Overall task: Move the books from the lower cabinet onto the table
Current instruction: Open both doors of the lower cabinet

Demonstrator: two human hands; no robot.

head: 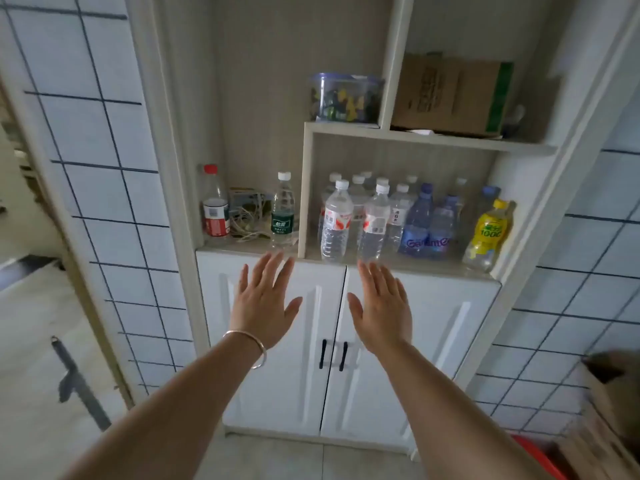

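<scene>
- Head view: left hand [265, 303] and right hand [381, 308] raised at centre frame, fingers straight and spread wide, holding nothing.
- Lower cabinet [415, 341] below them, both white doors closed; books hidden, presumably inside.
- Table not identifiable anywhere in frame.
- Very first step, nothing moved yet.
- Next, likely: reach down to black handles [333, 355] at lower centre, pull doors apart.

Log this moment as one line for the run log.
stage: before opening | left hand: open, raised | right hand: open, raised | white double-door lower cabinet: doors closed | books: not visible
</scene>
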